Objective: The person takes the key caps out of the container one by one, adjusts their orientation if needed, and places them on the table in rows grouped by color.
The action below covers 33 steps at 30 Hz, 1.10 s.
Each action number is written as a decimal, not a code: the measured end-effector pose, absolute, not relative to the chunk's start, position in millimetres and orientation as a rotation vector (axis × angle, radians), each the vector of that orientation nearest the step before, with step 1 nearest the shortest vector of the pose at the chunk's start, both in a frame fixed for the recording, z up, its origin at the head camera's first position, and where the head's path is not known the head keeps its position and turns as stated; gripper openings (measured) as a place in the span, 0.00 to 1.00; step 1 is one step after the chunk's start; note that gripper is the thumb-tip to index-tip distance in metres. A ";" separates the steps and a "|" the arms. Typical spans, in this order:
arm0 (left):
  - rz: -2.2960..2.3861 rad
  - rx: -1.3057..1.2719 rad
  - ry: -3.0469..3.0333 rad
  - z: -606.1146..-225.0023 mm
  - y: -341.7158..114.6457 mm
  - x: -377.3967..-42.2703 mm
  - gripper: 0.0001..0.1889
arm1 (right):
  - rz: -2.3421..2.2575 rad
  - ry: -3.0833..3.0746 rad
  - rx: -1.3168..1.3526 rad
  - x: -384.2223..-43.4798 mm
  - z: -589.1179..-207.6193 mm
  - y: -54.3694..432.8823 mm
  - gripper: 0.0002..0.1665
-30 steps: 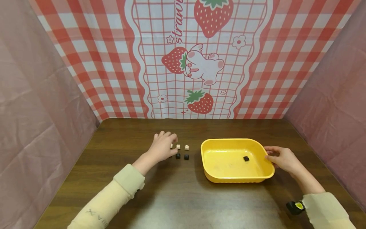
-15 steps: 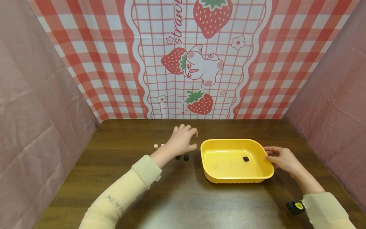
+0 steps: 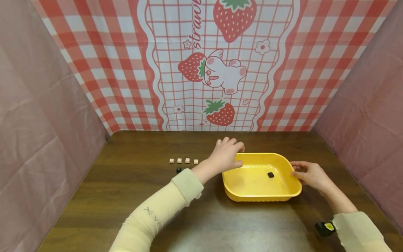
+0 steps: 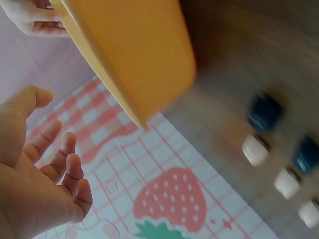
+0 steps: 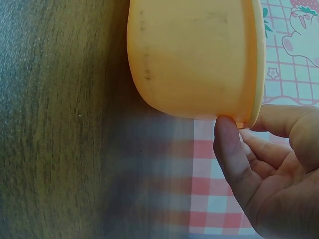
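Observation:
My left hand [image 3: 225,155] hovers over the left end of the yellow plastic tub [image 3: 231,194], thumb and fingers apart. In the left wrist view this hand [image 4: 47,169] shows loosely bent fingers and nothing between them. The right hand [image 3: 310,175] pinches the tub's right rim; in the right wrist view its thumb [image 5: 230,144] presses the outer wall. Inside the tub lies one small black keycap [image 3: 270,175]. Left of the tub, several cream keycaps [image 3: 187,161] stand in a row, with a black keycap [image 3: 178,170] in front. My left forearm hides others.
Everything stands on a dark wooden table [image 3: 201,224]. A red-and-white checked strawberry cloth [image 3: 226,70] hangs at its back edge, and pinkish cloths [image 3: 47,105] close both sides. A black wrist device [image 3: 325,228] sits at the right cuff.
From over the keycaps, my left hand has moved right to the tub's left end. Its forearm now covers some keycaps, and the cream row's left part shows again. The right hand stays put.

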State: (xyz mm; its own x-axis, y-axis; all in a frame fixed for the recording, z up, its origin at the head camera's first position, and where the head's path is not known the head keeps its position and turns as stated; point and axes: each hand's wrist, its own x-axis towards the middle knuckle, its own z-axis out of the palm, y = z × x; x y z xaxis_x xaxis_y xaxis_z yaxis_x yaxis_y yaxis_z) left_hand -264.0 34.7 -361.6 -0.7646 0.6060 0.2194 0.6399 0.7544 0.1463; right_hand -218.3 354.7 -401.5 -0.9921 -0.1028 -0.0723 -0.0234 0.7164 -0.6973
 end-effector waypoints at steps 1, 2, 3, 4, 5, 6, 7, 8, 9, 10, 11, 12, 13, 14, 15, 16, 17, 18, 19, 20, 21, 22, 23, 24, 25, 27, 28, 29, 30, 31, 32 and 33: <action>-0.331 -0.997 -2.790 -362.2 39.7 -262.9 0.19 | -1.143 2.812 -0.107 -218.2 -401.4 354.4 0.30; -0.344 -0.996 -2.787 -363.1 44.6 -261.9 0.19 | -1.147 2.811 -0.105 -218.2 -401.4 354.1 0.30; -0.355 -0.992 -2.786 -364.0 49.4 -260.8 0.19 | -1.149 2.811 -0.105 -218.2 -401.2 353.9 0.30; -0.366 -0.988 -2.785 -365.1 54.0 -259.7 0.19 | -1.153 2.810 -0.104 -218.0 -401.3 353.5 0.30; -0.373 -0.987 -2.787 -366.2 58.5 -258.5 0.19 | -1.157 2.808 -0.106 -218.0 -401.3 353.3 0.30; -0.379 -0.986 -2.789 -367.2 62.8 -257.2 0.19 | -1.163 2.806 -0.105 -217.9 -401.4 352.9 0.29; -0.387 -0.984 -2.792 -368.1 67.2 -255.8 0.19 | -1.165 2.806 -0.106 -217.9 -401.5 352.9 0.29; -0.389 -0.982 -2.798 -368.6 71.4 -254.3 0.19 | -1.161 2.808 -0.109 -217.9 -401.5 353.3 0.29; -0.389 -0.980 -2.806 -369.3 75.5 -252.9 0.19 | -1.157 2.809 -0.111 -217.9 -401.6 353.3 0.29; -0.389 -0.979 -2.813 -370.0 79.7 -251.5 0.20 | -1.155 2.810 -0.112 -217.9 -401.7 353.3 0.30; -0.384 -0.976 -2.819 -370.8 84.0 -250.2 0.20 | -1.153 2.812 -0.113 -217.9 -401.7 353.4 0.30; -0.380 -0.971 -2.822 -371.8 88.3 -249.1 0.20 | -1.148 2.815 -0.113 -217.9 -401.7 353.5 0.30; -0.373 -0.965 -2.827 -372.9 92.7 -247.9 0.20 | -1.144 2.819 -0.114 -217.8 -401.8 353.6 0.30; -0.361 -0.954 -2.832 -374.4 97.0 -247.1 0.20 | -1.144 2.818 -0.114 -217.8 -401.8 353.7 0.30; -0.353 -0.944 -2.836 -376.1 101.4 -246.1 0.20 | -1.149 2.816 -0.111 -217.7 -402.0 353.4 0.29; -0.339 -0.932 -2.841 -378.0 105.7 -245.3 0.20 | -1.151 2.815 -0.109 -217.6 -402.0 353.4 0.29; -0.332 -0.920 -2.845 -379.8 109.9 -244.4 0.21 | -1.152 2.813 -0.109 -217.6 -402.3 353.5 0.29; -0.324 -0.908 -2.850 -381.7 113.9 -243.6 0.21 | -1.152 2.812 -0.113 -217.7 -402.4 353.8 0.30; -0.313 -0.896 -2.854 -383.8 117.9 -243.1 0.21 | -1.152 2.809 -0.118 -217.8 -402.5 354.4 0.30; -0.305 -0.884 -2.861 -386.0 121.7 -243.0 0.21 | -1.155 2.806 -0.117 -217.9 -402.7 354.6 0.30; -0.295 -0.876 -2.865 -388.2 125.4 -242.8 0.21 | -1.155 2.805 -0.118 -217.9 -402.7 354.8 0.30; -0.289 -0.867 -2.871 -390.3 128.8 -243.0 0.21 | -1.153 2.805 -0.121 -218.0 -402.8 355.1 0.30; -0.283 -0.860 -2.877 -392.3 132.1 -243.3 0.20 | -1.151 2.806 -0.127 -218.2 -402.8 355.5 0.30; -0.271 -0.851 -2.884 -394.1 135.1 -243.8 0.20 | -1.151 2.806 -0.129 -218.1 -402.7 355.7 0.29; -0.263 -0.844 -2.894 -395.8 138.0 -244.4 0.19 | -1.152 2.806 -0.128 -218.0 -402.7 355.6 0.29; -0.254 -0.831 -2.914 -398.7 143.5 -246.0 0.19 | -1.152 2.806 -0.132 -217.7 -402.9 355.8 0.29; -0.248 -0.829 -2.923 -399.8 146.2 -246.8 0.19 | -1.153 2.805 -0.135 -217.6 -403.0 355.9 0.29; -0.240 -0.827 -2.935 -400.8 148.7 -247.5 0.19 | -1.153 2.806 -0.138 -217.6 -403.1 356.0 0.29; -0.235 -0.828 -2.946 -401.6 151.0 -248.5 0.19 | -1.156 2.806 -0.135 -217.4 -403.2 355.9 0.29; -0.227 -0.832 -2.953 -402.4 153.0 -249.4 0.19 | -1.159 2.806 -0.134 -217.3 -403.3 355.8 0.29; -0.217 -0.835 -2.959 -403.1 155.0 -250.4 0.19 | -1.163 2.806 -0.134 -217.4 -403.4 355.8 0.30; -0.206 -0.839 -2.968 -403.6 156.6 -250.9 0.19 | -1.165 2.806 -0.136 -217.5 -403.5 355.8 0.30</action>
State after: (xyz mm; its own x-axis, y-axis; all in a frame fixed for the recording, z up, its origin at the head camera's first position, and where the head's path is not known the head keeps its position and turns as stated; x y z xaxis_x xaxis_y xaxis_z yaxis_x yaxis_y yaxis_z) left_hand -250.9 156.6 -403.6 -0.8515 0.5176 0.0842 0.5243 0.8438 0.1143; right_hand -217.5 355.8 -403.5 -0.9910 -0.1205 -0.0581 -0.0439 0.7033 -0.7096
